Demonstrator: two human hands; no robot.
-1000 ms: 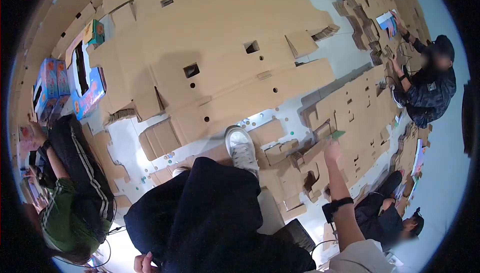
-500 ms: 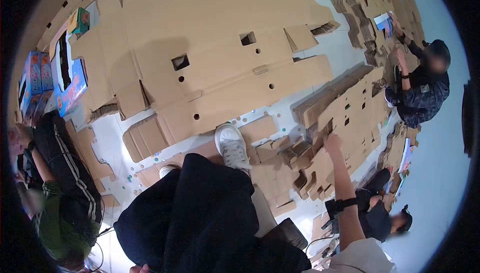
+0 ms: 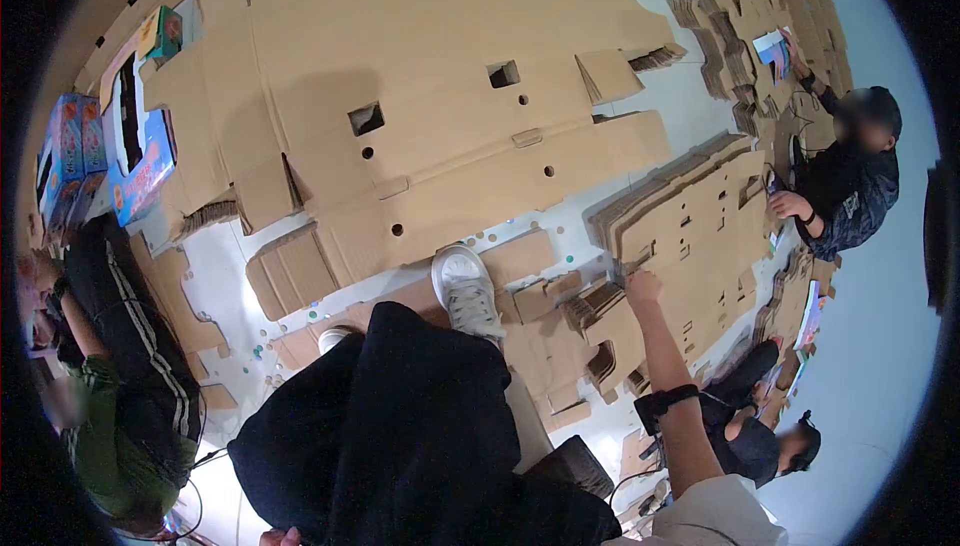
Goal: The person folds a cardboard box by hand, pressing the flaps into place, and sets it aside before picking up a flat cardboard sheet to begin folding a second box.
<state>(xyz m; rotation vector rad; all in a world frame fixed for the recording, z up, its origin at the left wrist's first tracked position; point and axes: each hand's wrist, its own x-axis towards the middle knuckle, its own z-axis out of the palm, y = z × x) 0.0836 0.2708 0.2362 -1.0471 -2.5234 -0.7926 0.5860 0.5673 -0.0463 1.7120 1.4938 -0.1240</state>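
Note:
My right hand is closed at the near left edge of a flat die-cut cardboard sheet, its fingers curled round the edge. The sheet lies on a stack of similar sheets, right of my white shoe. Small slots and holes show across it. At the bottom edge of the view, beside my black clothing, only a few fingertips of my left hand appear; whether they hold anything is hidden.
A large cardboard stack spreads in front. Printed boxes stand at left. One person sits at left, another at far right, a third at lower right. Small round scraps litter the floor.
My right hand has moved slightly left. The cardboard sheet has shifted left with it and covers more of the stepped pieces below. The far-right person's nearer hand has lowered.

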